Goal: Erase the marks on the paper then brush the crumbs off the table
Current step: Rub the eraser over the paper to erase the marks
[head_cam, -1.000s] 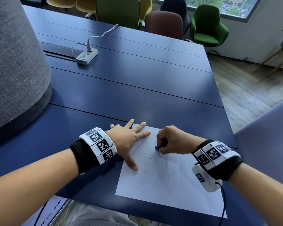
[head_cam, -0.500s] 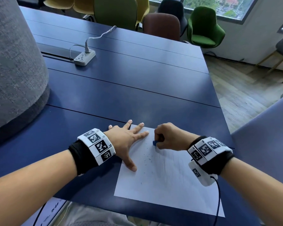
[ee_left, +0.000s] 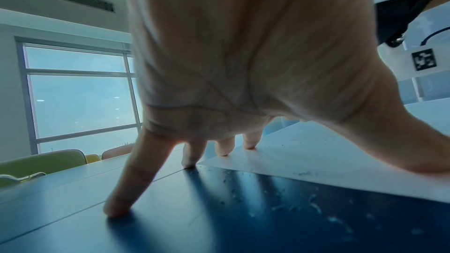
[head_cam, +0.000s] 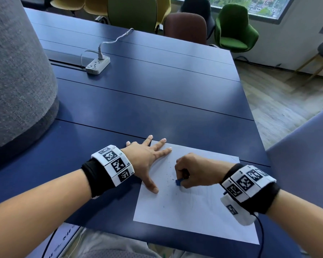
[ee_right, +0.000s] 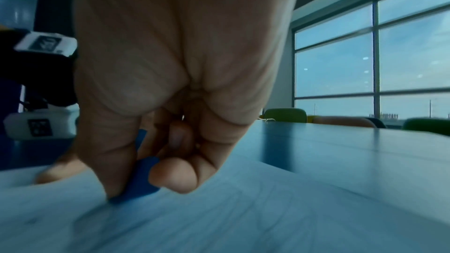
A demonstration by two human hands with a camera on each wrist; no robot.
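A white sheet of paper [head_cam: 194, 207] lies near the front edge of the dark blue table [head_cam: 157, 101]. Faint pencil marks [head_cam: 196, 197] show on it. My right hand [head_cam: 191, 174] pinches a small blue eraser [head_cam: 177, 182] and presses it on the sheet; in the right wrist view the eraser [ee_right: 141, 178] sits between thumb and forefinger of the right hand [ee_right: 170, 84]. My left hand [head_cam: 147, 159] lies spread flat, fingers on the paper's upper left corner. Eraser crumbs [head_cam: 169, 174] dot the sheet, and more crumbs [ee_left: 304, 205] lie on the table beside the left hand [ee_left: 243, 64].
A white power strip [head_cam: 98, 65] with its cable lies at the far left of the table. A large grey fabric object [head_cam: 13, 75] stands on the left. Chairs, one of them green [head_cam: 235, 28], line the far edge. The table's right edge drops to wooden floor [head_cam: 280, 101].
My right hand has slid the eraser away from me and then back toward me and slightly right on the paper. The left hand stays pressed on the corner.
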